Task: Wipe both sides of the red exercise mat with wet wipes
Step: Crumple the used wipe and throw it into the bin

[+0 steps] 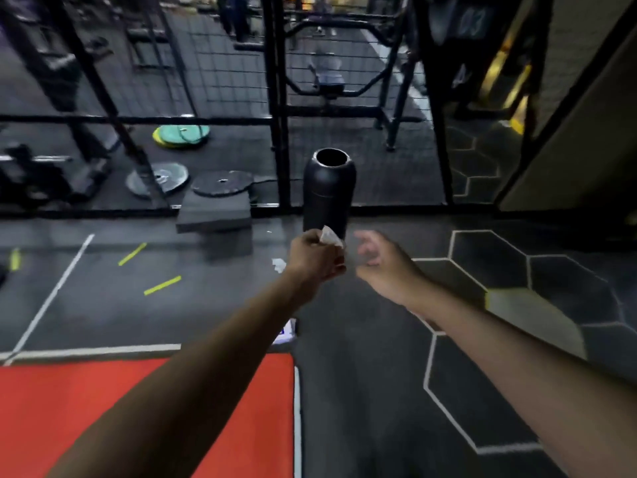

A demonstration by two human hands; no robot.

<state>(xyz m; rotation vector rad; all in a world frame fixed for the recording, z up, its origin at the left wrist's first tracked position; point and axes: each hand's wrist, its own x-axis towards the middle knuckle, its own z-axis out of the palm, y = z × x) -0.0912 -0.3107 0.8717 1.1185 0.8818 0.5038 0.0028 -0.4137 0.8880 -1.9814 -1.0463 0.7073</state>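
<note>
Since the flat red foam exercise mat (51,408) lies spread on the dark rubber gym floor (344,374) in the lower left of the frame, with the person's left forearm crossing above it, only part of its top face shows. It looks like a light, soft sheet that would sag and fold if picked up at one point. The white-trimmed right edge and the upper right corner are the clearest places to take hold, and using both grips along one edge would probably be best for peeling it up and turning it over. A freshly wiped face may be slick, so a firm pinch on the edge seems wiser than a flat palm.

Just past the mat's upper right corner, a small white-and-blue packet (287,331), probably the wet wipes, peeks out from under the forearm.

Near the middle of the frame, the left grip (315,257) pinches a crumpled white wet wipe (330,238) between thumb and fingertips. It holds the wipe up in front of the lower body of a tall black cylindrical bin (329,188) with an open round mouth. The wipe looks limp and nearly weightless, so a light pinch is enough, and it seems bound for the bin.

To the right, the right grip (382,267) holds nothing. Its fingers are loosely curled and spread, and it sits near the wipe without touching it, though motion blur hides finer detail.
</note>
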